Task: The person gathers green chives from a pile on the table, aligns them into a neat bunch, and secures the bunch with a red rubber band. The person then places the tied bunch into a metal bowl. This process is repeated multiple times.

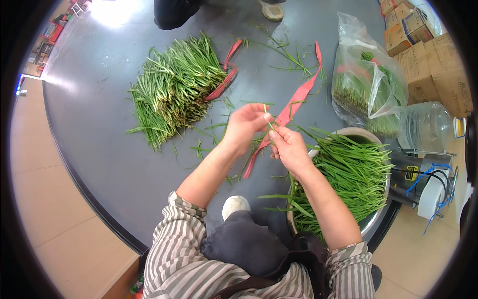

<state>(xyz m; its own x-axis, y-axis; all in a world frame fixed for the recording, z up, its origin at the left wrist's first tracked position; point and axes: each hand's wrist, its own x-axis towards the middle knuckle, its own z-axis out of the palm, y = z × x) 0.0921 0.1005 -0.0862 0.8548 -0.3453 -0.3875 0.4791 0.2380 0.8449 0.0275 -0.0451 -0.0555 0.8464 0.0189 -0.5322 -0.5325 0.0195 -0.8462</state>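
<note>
My left hand (244,122) pinches the upper end of a thin chive stalk (265,108) between thumb and fingertips. Lower down, the fingers of my right hand (290,146) close on the same stalk. Beneath both hands a flat red strip (298,98) runs diagonally over the grey floor, with loose green scraps around it. By my right forearm a metal basin (387,187) holds many green chives (351,172), some leaves hanging over its rim. Ahead to the left lies a large heap of chives (179,82), root ends towards me, with a second red strip (228,77) beside it.
A clear plastic bag (373,86) of chives stands beyond the basin. A large clear bottle (425,127), a machine with cables (414,179) and cardboard boxes (429,67) line the right. Another person's shoe (272,11) and dark-clothed leg (175,13) appear at the top.
</note>
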